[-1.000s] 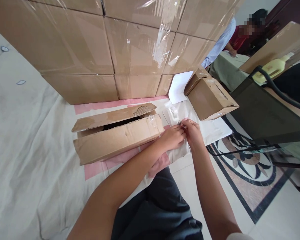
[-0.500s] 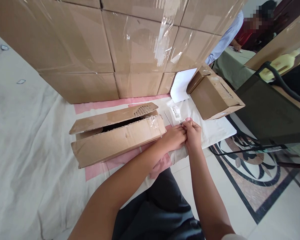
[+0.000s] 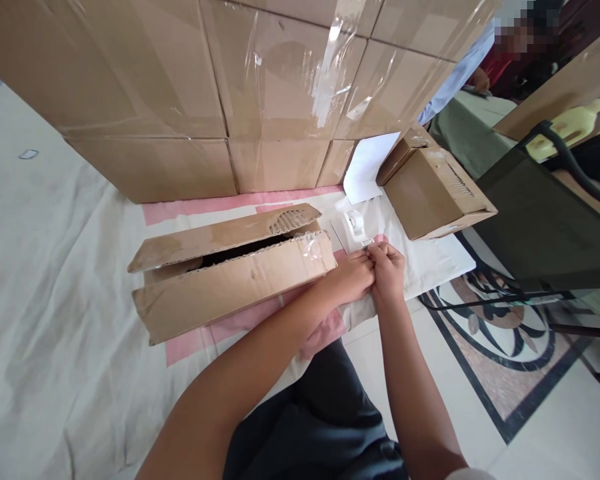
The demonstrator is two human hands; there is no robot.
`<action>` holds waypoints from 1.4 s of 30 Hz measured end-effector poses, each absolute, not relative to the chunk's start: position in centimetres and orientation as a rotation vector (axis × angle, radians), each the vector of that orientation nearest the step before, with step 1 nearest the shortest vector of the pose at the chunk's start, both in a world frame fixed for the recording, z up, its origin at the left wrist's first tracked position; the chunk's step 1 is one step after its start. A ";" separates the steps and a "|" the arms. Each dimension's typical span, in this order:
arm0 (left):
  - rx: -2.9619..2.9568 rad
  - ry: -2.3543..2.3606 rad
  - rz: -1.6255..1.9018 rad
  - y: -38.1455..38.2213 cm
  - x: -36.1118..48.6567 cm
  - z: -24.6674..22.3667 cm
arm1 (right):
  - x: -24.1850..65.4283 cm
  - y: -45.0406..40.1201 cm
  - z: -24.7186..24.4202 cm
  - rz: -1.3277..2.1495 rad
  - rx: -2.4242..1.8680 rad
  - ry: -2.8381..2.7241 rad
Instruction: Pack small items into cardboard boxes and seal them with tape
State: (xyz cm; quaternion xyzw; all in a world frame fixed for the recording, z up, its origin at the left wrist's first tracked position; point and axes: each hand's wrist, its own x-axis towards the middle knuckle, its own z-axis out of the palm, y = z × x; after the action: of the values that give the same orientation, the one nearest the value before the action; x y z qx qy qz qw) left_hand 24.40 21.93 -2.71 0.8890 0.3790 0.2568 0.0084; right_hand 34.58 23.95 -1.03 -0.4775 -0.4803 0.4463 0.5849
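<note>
My left hand [image 3: 356, 277] and my right hand [image 3: 387, 268] meet at the front edge of the cloth-covered table, fingers closed and pressed together. Whatever is pinched between them is too small or hidden to name. Just beyond the fingertips stands a white tape dispenser [image 3: 355, 230] with a roll in it. A thin dark stick-like item [image 3: 338, 236] lies along the dispenser's left side. To the left of my hands, a long cardboard box [image 3: 240, 280] rests with its top flaps partly raised and a dark gap between them.
Stacked, taped cartons [image 3: 280, 93] form a wall behind. A white paper sheet [image 3: 370, 167] leans near a brown box [image 3: 437, 193] at right. A dark chair [image 3: 530, 213] stands beyond the table's right edge. Other people sit or stand at the upper right.
The view has shifted slightly. Both hands stay together in almost the same place, with the fingers still closed. The box, the dispenser and the paper have not been moved.
</note>
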 end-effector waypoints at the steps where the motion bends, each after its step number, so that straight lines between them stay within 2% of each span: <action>1: 2.774 1.188 0.804 21.9 24.4 -2.7 | 34.6 23.9 -1.0 1.040 -1.116 -1.126; 29: 2.707 1.219 0.876 22.0 24.6 -3.8 | 35.3 23.9 -1.6 0.981 -1.114 -1.308; 42: 2.799 1.176 0.845 21.8 24.3 -2.8 | 35.3 23.7 -2.1 1.013 -1.072 -1.172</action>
State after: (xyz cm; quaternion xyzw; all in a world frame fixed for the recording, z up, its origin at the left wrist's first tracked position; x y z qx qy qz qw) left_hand 24.31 21.77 -2.83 0.8882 0.3731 0.2681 -0.0048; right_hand 35.33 23.74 -2.13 -0.4603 -0.5033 0.4349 0.5880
